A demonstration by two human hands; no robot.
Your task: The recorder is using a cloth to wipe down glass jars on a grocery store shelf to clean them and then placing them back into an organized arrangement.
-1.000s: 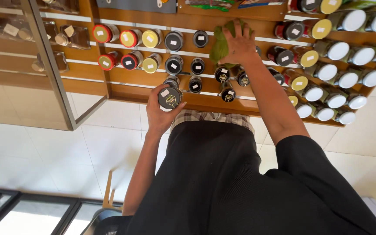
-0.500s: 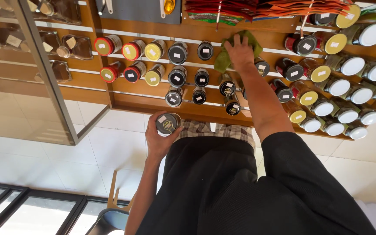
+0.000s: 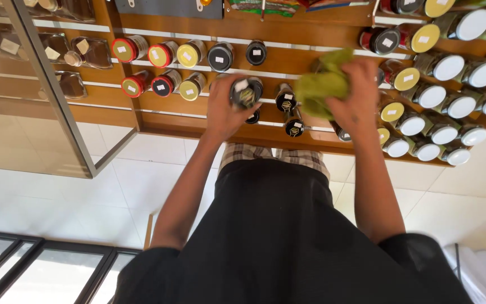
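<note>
1. Wooden multi-tier display shelving spans the view beyond both hands, stocked with rows of lidded jars.
2. White tiled floor lies below the shelving, beside the left forearm.
3. Glass-fronted metal-framed cabinet stands well to the outer side of the left hand, with brown packets inside.
4. Black garment covers the person's torso beneath both arms; checked fabric shows just under the hands.
5. White-lidded jars are ranked in tiers on the outer side of the right hand, with yellow-lidded jars just beside its fingers.
6. Red-lidded and yellow-lidded jars sit on upper tiers beyond the left hand.
7. Right hand is clenched around a crumpled green cloth, which sits bunched against the shelf front between the two hands.
8. Left hand grasps a small dark cylindrical jar with black lid; the jar is held at the fingertips, close against the shelf row, just beside the cloth.
9. Small black-lidded jars stand on the shelf between the two hands.
</note>
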